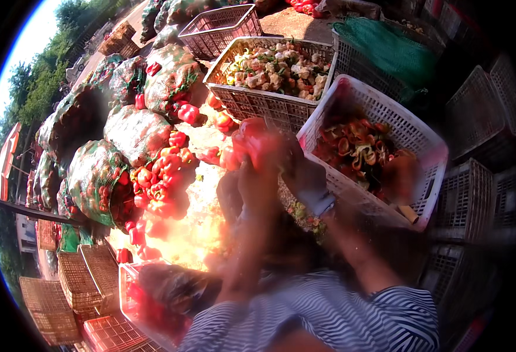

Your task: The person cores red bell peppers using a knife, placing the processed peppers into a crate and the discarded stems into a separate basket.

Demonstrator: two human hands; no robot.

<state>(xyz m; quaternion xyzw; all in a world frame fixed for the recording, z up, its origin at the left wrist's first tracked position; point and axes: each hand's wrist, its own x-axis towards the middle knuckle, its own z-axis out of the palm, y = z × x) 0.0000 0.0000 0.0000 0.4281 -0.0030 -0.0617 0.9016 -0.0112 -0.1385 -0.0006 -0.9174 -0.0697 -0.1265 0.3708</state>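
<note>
A red bell pepper is up in front of me, gripped by my left hand. Close to its right side is my right hand, in a greyish glove; blur and shadow hide its fingers and anything in them. To the right stands a white plastic crate with red and orange pepper scraps inside. Loose red peppers lie heaped on the ground to the left. By my left forearm, a pinkish crate holds more red peppers, partly covered by something dark.
Full mesh sacks of peppers crowd the left side. Beyond my hands, a crate is filled with pale pepper cores. An open crate stands behind it. Green netting drapes over a crate; stacked crates line the right.
</note>
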